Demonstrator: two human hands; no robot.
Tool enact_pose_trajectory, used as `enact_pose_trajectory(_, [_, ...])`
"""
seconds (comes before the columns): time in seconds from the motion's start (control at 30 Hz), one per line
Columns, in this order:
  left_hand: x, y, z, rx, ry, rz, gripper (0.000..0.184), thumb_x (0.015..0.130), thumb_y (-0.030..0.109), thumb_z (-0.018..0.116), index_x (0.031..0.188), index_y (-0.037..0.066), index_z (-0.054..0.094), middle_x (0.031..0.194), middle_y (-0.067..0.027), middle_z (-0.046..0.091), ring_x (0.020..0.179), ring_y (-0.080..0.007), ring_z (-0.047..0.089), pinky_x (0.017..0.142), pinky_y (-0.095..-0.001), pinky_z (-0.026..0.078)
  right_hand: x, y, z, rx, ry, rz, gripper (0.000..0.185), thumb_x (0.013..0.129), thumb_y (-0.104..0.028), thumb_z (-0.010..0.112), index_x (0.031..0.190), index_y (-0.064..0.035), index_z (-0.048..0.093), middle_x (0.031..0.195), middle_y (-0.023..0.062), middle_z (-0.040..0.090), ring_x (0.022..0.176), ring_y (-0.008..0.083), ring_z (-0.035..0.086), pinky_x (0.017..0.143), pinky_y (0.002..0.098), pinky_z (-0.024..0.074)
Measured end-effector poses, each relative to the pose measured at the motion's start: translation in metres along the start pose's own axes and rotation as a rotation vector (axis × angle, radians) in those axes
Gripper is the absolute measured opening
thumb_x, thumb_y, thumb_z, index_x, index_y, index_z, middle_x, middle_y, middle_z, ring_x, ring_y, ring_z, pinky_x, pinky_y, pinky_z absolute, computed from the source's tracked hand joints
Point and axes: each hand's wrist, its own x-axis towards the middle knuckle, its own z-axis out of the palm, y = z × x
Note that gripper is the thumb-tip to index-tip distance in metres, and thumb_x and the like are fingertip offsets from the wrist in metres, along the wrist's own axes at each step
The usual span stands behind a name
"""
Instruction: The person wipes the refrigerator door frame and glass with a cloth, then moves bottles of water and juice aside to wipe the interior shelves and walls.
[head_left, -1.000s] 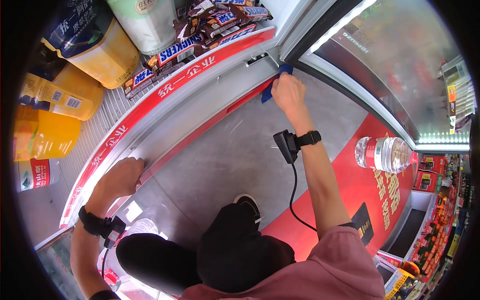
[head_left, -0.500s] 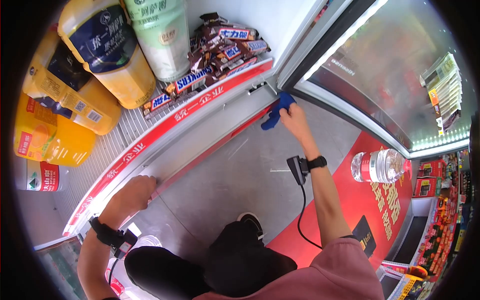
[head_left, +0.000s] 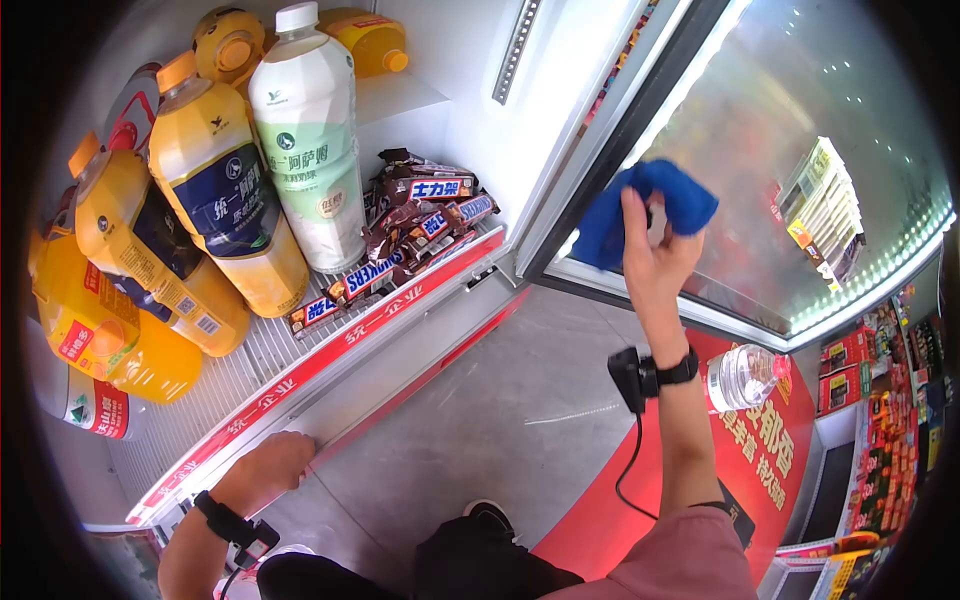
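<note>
My right hand [head_left: 662,255] is raised in front of the glass door [head_left: 745,150] of an open drinks fridge. Its fingers are closed on a bunched blue cloth [head_left: 685,195], which is at the inner side of the glass near the door frame. Whether the cloth presses on the pane is hard to tell. My left hand [head_left: 268,472] is curled into a fist by the front ledge of the fridge [head_left: 400,350], below the red label strip [head_left: 345,340]. Its fingertips are hidden, so what they hold, if anything, cannot be made out.
On the wire shelf stand yellow drink bottles [head_left: 228,200], a white-green bottle [head_left: 305,150] and a heap of Snickers bars [head_left: 420,215]. A clear water bottle [head_left: 735,380] stands beyond the door on a red surface [head_left: 640,500]. Stocked store shelves [head_left: 890,440] are at far right.
My right hand has lifted the blue cloth from the door's lower hinge corner up to the glass. The view has tilted up, showing more bottles. My left hand stays by the ledge.
</note>
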Motion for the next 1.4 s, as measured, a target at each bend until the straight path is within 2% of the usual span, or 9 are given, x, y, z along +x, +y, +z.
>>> enact_pose_trajectory(0.13, [0.002,0.007,-0.009,0.075,0.015,0.068,0.017,0.061,0.005,0.068,0.073,-0.005,0.061,0.073,-0.0226,0.06,0.078,-0.0373,0.059,0.068,-0.0405,0.047,0.036,0.043,0.044,-0.407,0.086,-0.43,0.018,0.073,-0.01,0.065,0.09,-0.0073,0.062,0.089,0.0091,0.057,0.086,0.0298,0.049,0.082,0.0421,0.0312])
enact_pose_trajectory(0.27, [0.011,0.002,-0.005,0.068,-0.168,-0.035,0.016,0.06,0.003,0.067,0.072,-0.005,0.061,0.073,-0.0224,0.059,0.078,-0.0375,0.058,0.067,-0.0408,0.047,-0.066,0.074,0.054,-0.49,-0.199,-0.365,0.024,0.066,-0.014,0.065,0.09,-0.0108,0.064,0.091,0.0093,0.057,0.089,0.031,0.05,0.082,0.0518,0.0327])
enact_pose_trajectory(0.37, [0.004,0.003,-0.006,0.053,-0.011,0.002,0.015,0.058,0.001,0.066,0.071,-0.005,0.061,0.074,-0.0221,0.06,0.078,-0.0377,0.059,0.066,-0.0406,0.047,-0.145,0.093,0.042,-0.501,-0.95,-0.263,0.024,0.063,-0.021,0.067,0.084,-0.011,0.062,0.092,0.0062,0.054,0.089,0.0279,0.051,0.073,0.0448,0.0414])
enact_pose_trajectory(0.5, [0.005,0.011,-0.006,0.056,-0.026,-0.022,0.019,0.053,-0.003,0.061,0.071,-0.002,0.058,0.076,-0.0196,0.058,0.079,-0.0377,0.056,0.068,-0.0415,0.046,-0.122,0.073,0.036,-0.532,-0.905,-0.296,0.015,0.068,-0.015,0.058,0.082,-0.0121,0.061,0.091,0.0013,0.052,0.094,0.0208,0.051,0.065,0.0404,0.0463])
enact_pose_trajectory(0.83, [0.004,-0.018,0.015,-0.041,0.095,0.124,0.016,0.054,0.005,0.067,0.065,-0.004,0.061,0.069,-0.0216,0.059,0.072,-0.0379,0.058,0.061,-0.0417,0.047,0.181,0.021,0.035,-0.642,0.371,-0.606,0.021,0.076,-0.012,0.057,0.089,0.0017,0.049,0.082,0.0269,0.04,0.078,0.0381,0.039,0.072,0.0454,0.0333])
enact_pose_trajectory(0.97, [0.003,-0.029,0.023,-0.171,0.196,0.168,0.016,0.053,0.005,0.068,0.064,-0.004,0.061,0.069,-0.0216,0.059,0.072,-0.0382,0.058,0.061,-0.0417,0.047,0.147,0.022,0.047,-0.72,0.335,-0.476,0.025,0.074,-0.01,0.054,0.096,0.0018,0.049,0.086,0.029,0.042,0.08,0.0399,0.04,0.076,0.0462,0.0329])
enact_pose_trajectory(1.17, [0.003,-0.007,0.008,0.016,0.047,0.144,0.016,0.052,0.002,0.066,0.066,-0.004,0.06,0.07,-0.0221,0.058,0.074,-0.0385,0.058,0.063,-0.0416,0.047,-0.062,0.049,0.054,-0.593,-0.575,-0.167,0.031,0.068,-0.009,0.053,0.099,-0.0068,0.057,0.104,0.0116,0.056,0.1,0.0289,0.052,0.08,0.0418,0.0415])
enact_pose_trajectory(1.33, [0.005,0.002,0.008,0.179,0.038,0.109,0.02,0.051,-0.001,0.063,0.07,-0.003,0.06,0.071,-0.0211,0.059,0.075,-0.0375,0.058,0.063,-0.041,0.048,-0.097,0.067,0.029,-0.455,-0.735,-0.385,0.036,0.073,-0.012,0.055,0.108,-0.0024,0.055,0.104,0.0176,0.055,0.101,0.035,0.051,0.089,0.0416,0.0391])
enact_pose_trajectory(1.4, [0.007,-0.001,0.01,0.206,0.077,0.145,0.019,0.051,-0.001,0.063,0.069,-0.003,0.06,0.07,-0.0201,0.059,0.074,-0.0369,0.059,0.063,-0.041,0.048,-0.048,0.03,0.013,-0.868,-0.725,0.369,0.029,0.082,-0.013,0.052,0.106,0.0032,0.053,0.103,0.0228,0.05,0.099,0.0372,0.048,0.083,0.0429,0.0403])
